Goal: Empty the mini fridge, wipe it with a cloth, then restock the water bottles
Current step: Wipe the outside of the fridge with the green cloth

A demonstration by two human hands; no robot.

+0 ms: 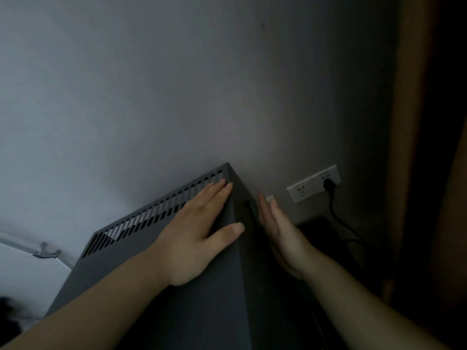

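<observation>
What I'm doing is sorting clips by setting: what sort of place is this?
Likely a dim indoor room corner: a dark vented cabinet stands against a plain grey wall, beside wall sockets with a black plug in one.

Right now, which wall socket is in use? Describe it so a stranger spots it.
Find the dark grey slotted-top box; on the grey wall right of it sit two white socket plates side by side. It is the right-hand plate, the only one with a black plug in it.
</observation>
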